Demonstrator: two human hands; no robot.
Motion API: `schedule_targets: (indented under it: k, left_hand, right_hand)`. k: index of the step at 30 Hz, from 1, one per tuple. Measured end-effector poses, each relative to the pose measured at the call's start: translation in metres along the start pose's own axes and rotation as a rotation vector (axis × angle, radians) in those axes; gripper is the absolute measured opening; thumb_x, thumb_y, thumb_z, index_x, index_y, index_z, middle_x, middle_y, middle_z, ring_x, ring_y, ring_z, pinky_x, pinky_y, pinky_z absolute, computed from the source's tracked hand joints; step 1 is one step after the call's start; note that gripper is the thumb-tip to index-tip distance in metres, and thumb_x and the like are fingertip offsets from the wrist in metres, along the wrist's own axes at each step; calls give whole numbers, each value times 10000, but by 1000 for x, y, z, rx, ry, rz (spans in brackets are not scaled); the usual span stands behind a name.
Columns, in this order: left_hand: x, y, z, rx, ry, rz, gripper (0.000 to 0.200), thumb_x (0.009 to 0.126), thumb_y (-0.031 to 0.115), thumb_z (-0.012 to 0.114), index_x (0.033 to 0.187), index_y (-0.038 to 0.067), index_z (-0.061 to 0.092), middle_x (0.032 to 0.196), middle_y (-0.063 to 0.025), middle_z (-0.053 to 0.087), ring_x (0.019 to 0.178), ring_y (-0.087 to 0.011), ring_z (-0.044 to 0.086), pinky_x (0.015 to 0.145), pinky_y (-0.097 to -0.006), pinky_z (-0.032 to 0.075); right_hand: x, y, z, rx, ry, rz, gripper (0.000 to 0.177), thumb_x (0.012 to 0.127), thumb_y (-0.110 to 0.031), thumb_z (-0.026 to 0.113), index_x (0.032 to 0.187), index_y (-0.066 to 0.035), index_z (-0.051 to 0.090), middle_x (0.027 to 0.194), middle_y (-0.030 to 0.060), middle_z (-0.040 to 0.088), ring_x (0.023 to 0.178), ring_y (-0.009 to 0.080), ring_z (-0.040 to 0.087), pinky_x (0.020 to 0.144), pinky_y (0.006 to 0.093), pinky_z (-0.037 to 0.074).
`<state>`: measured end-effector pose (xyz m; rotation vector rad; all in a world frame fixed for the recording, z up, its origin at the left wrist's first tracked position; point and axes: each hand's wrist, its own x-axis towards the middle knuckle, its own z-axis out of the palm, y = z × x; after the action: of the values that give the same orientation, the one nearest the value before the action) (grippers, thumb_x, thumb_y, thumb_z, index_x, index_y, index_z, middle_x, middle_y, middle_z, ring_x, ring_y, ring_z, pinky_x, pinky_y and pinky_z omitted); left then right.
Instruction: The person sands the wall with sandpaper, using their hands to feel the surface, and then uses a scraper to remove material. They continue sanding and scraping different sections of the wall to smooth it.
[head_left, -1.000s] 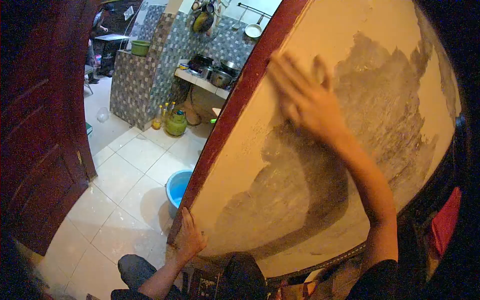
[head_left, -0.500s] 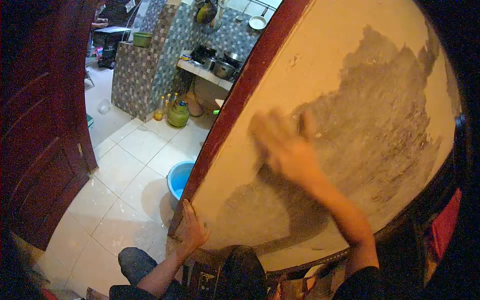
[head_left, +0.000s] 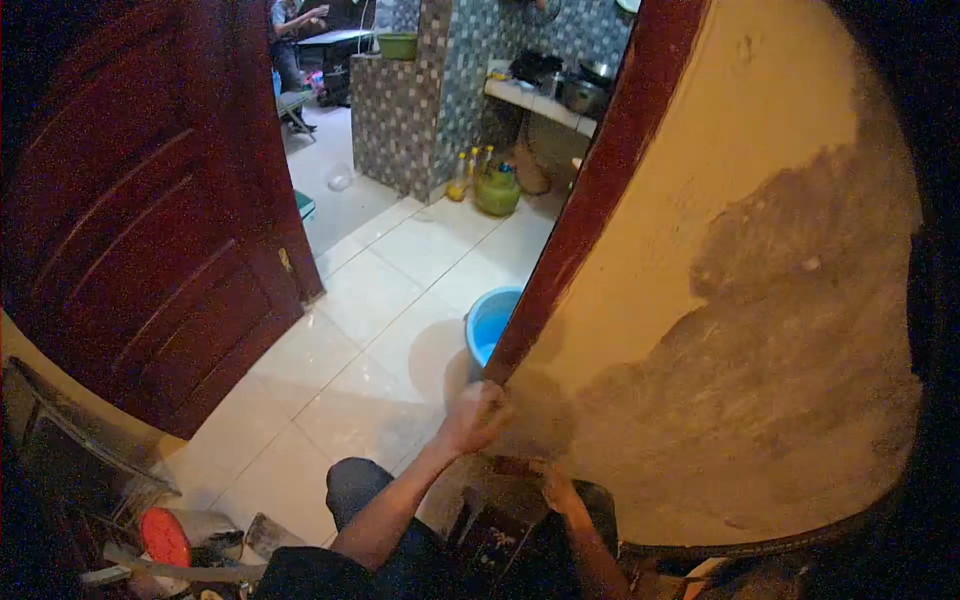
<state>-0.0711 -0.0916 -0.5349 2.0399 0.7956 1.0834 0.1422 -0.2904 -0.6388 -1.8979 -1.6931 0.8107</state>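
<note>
My left hand (head_left: pixel 474 416) is closed at the lower end of the dark red door frame (head_left: pixel 585 220); what it holds, if anything, is too blurred to tell. Lower down and to the right, my right hand (head_left: pixel 556 490) is near my lap, its fingers curled at a dark, narrow thing I cannot make out. Beside the frame rises a yellow wall (head_left: pixel 640 290) with a large rough grey-brown patch (head_left: pixel 760 350). Just past the frame's edge stands a blue bucket (head_left: pixel 490 325), partly hidden by it.
An open dark red door (head_left: pixel 150 210) stands at the left. Beyond are a green gas cylinder (head_left: pixel 497 190), a tiled partition (head_left: pixel 395 125), a counter with pots (head_left: pixel 540 105) and a person (head_left: pixel 290 40). A red-topped object (head_left: pixel 165 537) lies lower left.
My right hand has come down from the wall patch to near my lap. My left hand has left its flat rest on the frame's edge and closed. The view has turned left.
</note>
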Motion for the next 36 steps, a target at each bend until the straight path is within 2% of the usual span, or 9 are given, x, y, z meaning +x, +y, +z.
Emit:
schedule_targets:
  k: [2,3,5,7,12,16,19,26,36]
  left_hand:
    - [-7,-18,16,122,-590,24,507,967,490,589,910,1,711,835,-240,683,806,-403,671,724,-534,509]
    - [-19,-40,35,175,-768,-69,714,958,645,539,818,-32,716,780,-285,674,736,-448,674,682,-548,514]
    - [-24,-37,40,239,-974,-161,597,979,591,525,961,25,717,898,-263,693,844,-437,680,746,-545,527]
    - [-25,-29,40,315,-1177,-256,509,1001,536,511,1104,83,717,1017,-241,713,952,-426,686,810,-542,541]
    - [-44,-74,66,67,-1032,265,553,965,624,556,1294,197,675,1125,-184,723,1010,-407,675,839,-506,538]
    - [-46,-67,79,-103,-1020,142,523,966,584,586,1263,167,697,1100,-183,733,986,-411,681,834,-507,538]
    - [-43,-53,81,-159,-996,84,536,968,571,589,1245,127,704,1098,-202,729,986,-413,682,827,-507,535]
    - [-24,-34,82,287,-928,-230,478,1058,472,467,1210,73,680,1190,-256,667,1073,-463,642,952,-510,512]
    - [-43,-43,92,157,-928,13,365,1037,321,507,1261,79,663,1244,-218,671,1133,-453,627,990,-515,505]
  right_hand:
    - [5,35,19,-332,-24,-22,431,907,-141,687,1323,-41,635,1271,118,663,1166,293,600,1071,440,448]
    - [11,60,33,492,16,320,457,907,-127,698,1351,-63,615,1287,124,645,1205,293,584,1068,434,459]
    - [4,32,16,476,50,389,485,925,-131,706,1394,-105,584,1311,123,610,1245,285,567,1044,408,486]
    - [-2,22,11,-336,-34,126,482,943,-150,704,1407,-125,573,1320,117,593,1247,276,567,1023,387,503]
    - [11,107,58,542,162,-237,426,977,-206,684,1384,-126,588,1352,122,557,1220,293,578,1014,460,506]
    - [3,44,22,188,121,-124,353,993,-146,650,1337,-76,610,1302,146,590,1187,307,596,1011,508,506]
    - [26,103,82,883,203,29,297,1011,-127,611,1286,-15,630,1263,157,633,1159,292,624,1005,467,517]
    - [37,63,54,1038,2,258,347,1057,-254,559,1271,11,625,1306,131,643,1187,270,634,1035,423,502]
    - [35,46,52,921,3,263,500,1060,-395,558,1365,0,580,1335,109,626,1205,206,586,1049,373,463]
